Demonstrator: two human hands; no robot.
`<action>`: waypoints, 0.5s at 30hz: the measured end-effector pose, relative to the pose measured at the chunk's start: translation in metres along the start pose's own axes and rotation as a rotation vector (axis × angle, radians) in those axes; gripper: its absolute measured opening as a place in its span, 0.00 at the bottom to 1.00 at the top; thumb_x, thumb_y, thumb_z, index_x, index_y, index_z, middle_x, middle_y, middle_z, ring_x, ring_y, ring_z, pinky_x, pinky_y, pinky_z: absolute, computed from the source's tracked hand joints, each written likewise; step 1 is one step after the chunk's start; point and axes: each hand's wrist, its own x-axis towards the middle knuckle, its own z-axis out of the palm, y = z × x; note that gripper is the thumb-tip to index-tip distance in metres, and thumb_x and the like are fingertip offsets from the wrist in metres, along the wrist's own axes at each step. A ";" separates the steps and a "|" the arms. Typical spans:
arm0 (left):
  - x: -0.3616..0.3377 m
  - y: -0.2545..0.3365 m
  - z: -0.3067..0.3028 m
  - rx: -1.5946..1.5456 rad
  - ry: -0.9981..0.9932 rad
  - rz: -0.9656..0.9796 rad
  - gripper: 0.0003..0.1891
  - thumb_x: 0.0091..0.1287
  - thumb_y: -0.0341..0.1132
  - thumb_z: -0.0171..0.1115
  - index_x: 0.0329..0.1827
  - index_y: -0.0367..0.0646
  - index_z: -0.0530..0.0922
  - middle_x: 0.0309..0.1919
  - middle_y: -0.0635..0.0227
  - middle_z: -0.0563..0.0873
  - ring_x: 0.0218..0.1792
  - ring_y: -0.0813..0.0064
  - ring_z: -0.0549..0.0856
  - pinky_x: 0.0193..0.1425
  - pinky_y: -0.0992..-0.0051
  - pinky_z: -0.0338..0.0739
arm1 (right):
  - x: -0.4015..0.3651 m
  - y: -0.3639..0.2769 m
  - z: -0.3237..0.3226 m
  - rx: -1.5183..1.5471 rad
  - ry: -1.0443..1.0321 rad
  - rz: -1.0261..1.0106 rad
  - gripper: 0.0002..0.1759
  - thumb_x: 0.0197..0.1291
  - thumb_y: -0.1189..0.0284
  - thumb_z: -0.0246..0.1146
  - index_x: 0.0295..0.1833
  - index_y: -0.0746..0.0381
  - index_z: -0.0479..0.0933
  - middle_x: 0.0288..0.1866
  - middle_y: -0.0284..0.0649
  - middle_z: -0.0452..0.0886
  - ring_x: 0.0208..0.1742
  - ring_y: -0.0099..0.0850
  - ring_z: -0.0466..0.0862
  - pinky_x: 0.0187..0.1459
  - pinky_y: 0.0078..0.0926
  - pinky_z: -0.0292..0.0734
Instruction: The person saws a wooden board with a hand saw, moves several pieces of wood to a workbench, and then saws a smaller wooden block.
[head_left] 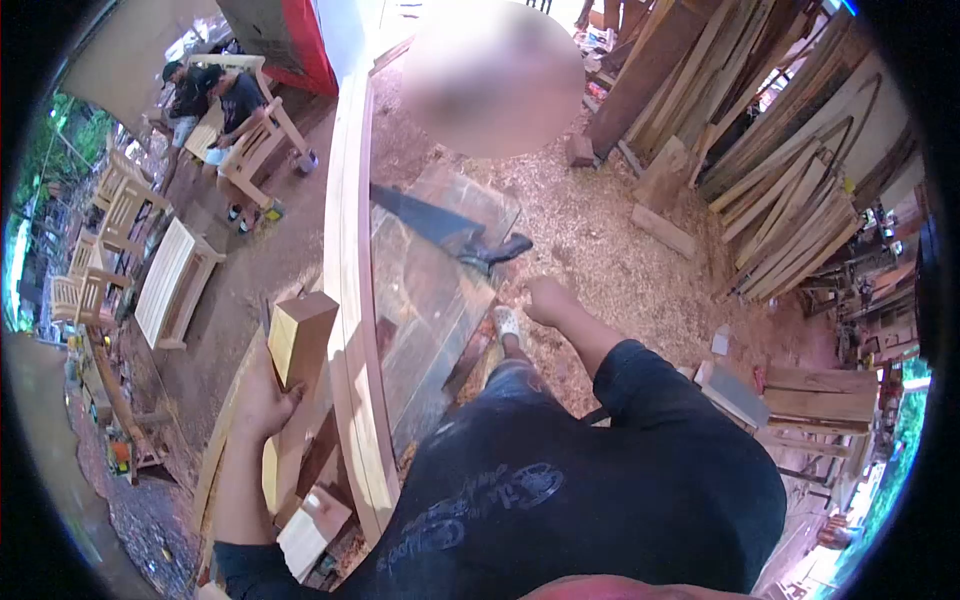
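Observation:
My left hand (262,398) grips a squared wooden beam (300,350) from its left side, the thumb lying across its face. A thin dark stick-like piece rises by the fingers; its kind I cannot make out. Right of the beam runs a long pale wooden plank (350,300). My right hand (546,302) hangs away from my body with its fingers curled in; whatever may be inside them is hidden. Near it, apart from the hand, a handsaw (430,220) with a dark handle lies on a wide wooden board (425,310).
Sawdust covers the ground (580,230). Long boards (790,220) lean at the right. Two people (225,105) sit at the upper left on a wooden bench, near a slatted table (178,280) and several chairs (125,215). A wood block (315,525) lies below the beam.

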 end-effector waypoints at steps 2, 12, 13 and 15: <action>0.023 0.044 -0.013 0.066 -0.026 0.007 0.34 0.57 0.30 0.78 0.61 0.37 0.65 0.39 0.39 0.88 0.45 0.33 0.88 0.47 0.49 0.84 | 0.027 -0.013 -0.031 0.030 0.124 -0.124 0.26 0.58 0.61 0.73 0.60 0.60 0.82 0.64 0.50 0.83 0.65 0.50 0.82 0.66 0.47 0.79; 0.165 0.211 0.012 -0.054 -0.222 0.025 0.39 0.53 0.23 0.77 0.67 0.37 0.63 0.55 0.43 0.85 0.58 0.44 0.87 0.60 0.54 0.83 | 0.168 -0.004 0.002 0.038 -0.117 -0.225 0.18 0.79 0.69 0.49 0.69 0.61 0.71 0.48 0.49 0.88 0.50 0.50 0.89 0.53 0.51 0.84; 0.178 0.218 0.023 -0.055 -0.223 0.091 0.41 0.53 0.23 0.77 0.69 0.37 0.62 0.57 0.45 0.84 0.59 0.48 0.87 0.61 0.57 0.83 | 0.188 0.002 0.036 0.106 -0.141 -0.206 0.18 0.80 0.68 0.49 0.68 0.62 0.71 0.47 0.49 0.88 0.48 0.50 0.89 0.52 0.52 0.84; 0.205 0.223 0.050 -0.169 -0.228 0.020 0.40 0.54 0.23 0.78 0.68 0.36 0.62 0.54 0.45 0.86 0.57 0.47 0.88 0.60 0.56 0.83 | 0.188 0.014 0.010 0.126 -0.142 -0.277 0.19 0.82 0.65 0.47 0.67 0.63 0.72 0.47 0.49 0.88 0.45 0.50 0.90 0.51 0.52 0.85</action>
